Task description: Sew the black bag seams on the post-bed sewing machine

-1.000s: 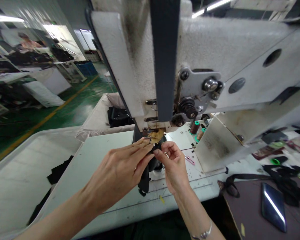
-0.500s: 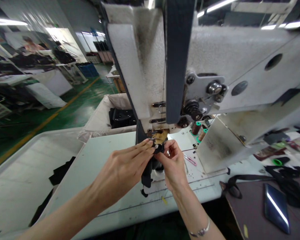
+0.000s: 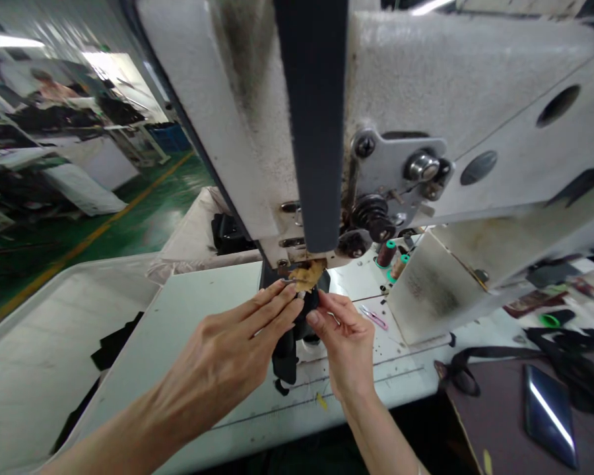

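The sewing machine head [image 3: 257, 165] stands in front of me, with a worn tan scrap [image 3: 307, 276] around its presser foot. My left hand [image 3: 237, 336] reaches in from the left, fingers stretched out, the tips at the presser foot and the black piece; its thumb is hidden. On the right, my right hand [image 3: 346, 330] pinches the edge of a small black piece [image 3: 311, 307], perhaps fabric, between thumb and forefinger. Under both hands is the black machine arm [image 3: 284, 356]. The needle point is hidden.
Pink thread snips [image 3: 375, 318] lie on the pale table [image 3: 202, 297] near two thread spools [image 3: 393, 260]. A phone [image 3: 549, 412] and black straps [image 3: 480, 359] lie at right. Cloth-lined bins [image 3: 183, 247] stand at left; farther back a person [image 3: 54, 89] sits.
My view has come closer to the machine head, which looks larger. The right hand has shifted slightly down along the black piece; the left fingers stay by the presser foot.
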Available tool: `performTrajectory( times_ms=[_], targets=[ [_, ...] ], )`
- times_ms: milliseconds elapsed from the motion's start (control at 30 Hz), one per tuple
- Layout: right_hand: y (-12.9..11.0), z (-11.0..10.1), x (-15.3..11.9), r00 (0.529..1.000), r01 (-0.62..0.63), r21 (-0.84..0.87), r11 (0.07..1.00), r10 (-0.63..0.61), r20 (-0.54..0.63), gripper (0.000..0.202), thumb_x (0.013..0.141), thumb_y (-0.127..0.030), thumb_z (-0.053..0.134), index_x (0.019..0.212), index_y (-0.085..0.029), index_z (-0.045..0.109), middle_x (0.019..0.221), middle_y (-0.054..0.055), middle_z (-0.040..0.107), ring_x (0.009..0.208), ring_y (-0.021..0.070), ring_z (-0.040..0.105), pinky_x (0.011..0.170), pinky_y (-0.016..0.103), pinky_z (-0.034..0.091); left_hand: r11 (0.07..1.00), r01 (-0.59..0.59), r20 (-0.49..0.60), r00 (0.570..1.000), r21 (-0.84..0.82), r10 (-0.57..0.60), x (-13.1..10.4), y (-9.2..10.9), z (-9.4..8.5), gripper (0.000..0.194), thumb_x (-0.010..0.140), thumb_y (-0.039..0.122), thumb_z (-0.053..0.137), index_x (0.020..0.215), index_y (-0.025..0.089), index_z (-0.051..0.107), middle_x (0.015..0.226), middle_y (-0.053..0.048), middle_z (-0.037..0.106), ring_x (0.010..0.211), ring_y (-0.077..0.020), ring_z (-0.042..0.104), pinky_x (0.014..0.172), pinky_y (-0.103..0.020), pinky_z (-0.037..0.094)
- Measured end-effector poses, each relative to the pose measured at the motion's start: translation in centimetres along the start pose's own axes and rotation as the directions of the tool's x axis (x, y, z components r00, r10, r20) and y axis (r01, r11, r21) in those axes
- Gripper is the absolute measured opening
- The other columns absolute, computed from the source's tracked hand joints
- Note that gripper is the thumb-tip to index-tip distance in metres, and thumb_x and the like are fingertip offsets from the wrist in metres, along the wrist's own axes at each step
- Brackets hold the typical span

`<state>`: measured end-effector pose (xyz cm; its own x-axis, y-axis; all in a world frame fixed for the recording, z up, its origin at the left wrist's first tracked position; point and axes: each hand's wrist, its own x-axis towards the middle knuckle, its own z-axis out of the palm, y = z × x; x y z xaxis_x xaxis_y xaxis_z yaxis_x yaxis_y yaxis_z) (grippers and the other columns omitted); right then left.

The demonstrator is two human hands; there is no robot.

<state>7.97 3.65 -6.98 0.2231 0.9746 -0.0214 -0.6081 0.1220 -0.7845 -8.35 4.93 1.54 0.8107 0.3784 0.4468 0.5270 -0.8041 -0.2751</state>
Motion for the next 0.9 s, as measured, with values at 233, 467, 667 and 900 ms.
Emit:
performTrajectory(
  times_ms=[233, 467, 667, 900],
  targets=[
    [-0.3, 0.2, 0.1, 1.000, 0.001, -0.034, 0.999, -0.001, 0.010, 0.033, 0.071, -0.021, 0.087, 0.103, -0.026, 0.081, 0.105, 0.003, 0.062, 0.090, 0.0115, 0.064, 0.079, 0.021, 0.057, 1.000, 0.015, 0.016, 1.000, 0.003, -0.015, 0.1, -0.3, 0.0, 0.042, 0.088, -0.006, 0.050, 0.127, 0.004, 0.062, 0.131, -0.011, 0.068, 0.128, -0.0215, 0.060, 0.120, -0.035, 0.042],
    [-0.1, 0.5, 0.7, 0.999, 0.037, -0.089, 0.995, -0.036, 0.010, 0.032, 0.072, -0.025, 0.087, 0.103, -0.028, 0.080, 0.109, 0.004, 0.061, 0.093, 0.0137, 0.061, 0.084, 0.028, 0.057, 1.000, -0.008, 0.017, 1.000, 0.019, 0.008, 0.5, -1.0, 0.2, 0.042, 0.088, -0.005, 0.050, 0.126, 0.005, 0.063, 0.130, -0.012, 0.069, 0.125, -0.0219, 0.063, 0.116, -0.035, 0.046],
    [0.0, 0.4, 0.5, 0.998, 0.061, -0.155, 0.986, -0.058, 0.023, 0.038, 0.075, -0.028, 0.085, 0.112, -0.028, 0.078, 0.114, 0.005, 0.061, 0.099, 0.0164, 0.061, 0.092, 0.034, 0.054, 0.997, 0.064, 0.018, 0.998, -0.048, -0.063, 0.9, -0.9, -0.1, 0.038, 0.090, 0.001, 0.052, 0.124, 0.010, 0.066, 0.127, -0.010, 0.071, 0.120, -0.0217, 0.066, 0.111, -0.036, 0.052],
    [-0.1, 0.5, 0.3, 0.999, 0.050, -0.175, 0.983, -0.047, 0.021, 0.038, 0.076, -0.030, 0.085, 0.113, -0.029, 0.077, 0.117, 0.005, 0.061, 0.108, 0.0189, 0.059, 0.097, 0.036, 0.049, 0.971, 0.158, 0.000, 0.987, -0.181, -0.161, 0.5, -1.4, -0.1, 0.033, 0.093, 0.010, 0.059, 0.125, 0.015, 0.065, 0.126, -0.004, 0.072, 0.118, -0.0155, 0.067, 0.109, -0.029, 0.053]
  ],
)
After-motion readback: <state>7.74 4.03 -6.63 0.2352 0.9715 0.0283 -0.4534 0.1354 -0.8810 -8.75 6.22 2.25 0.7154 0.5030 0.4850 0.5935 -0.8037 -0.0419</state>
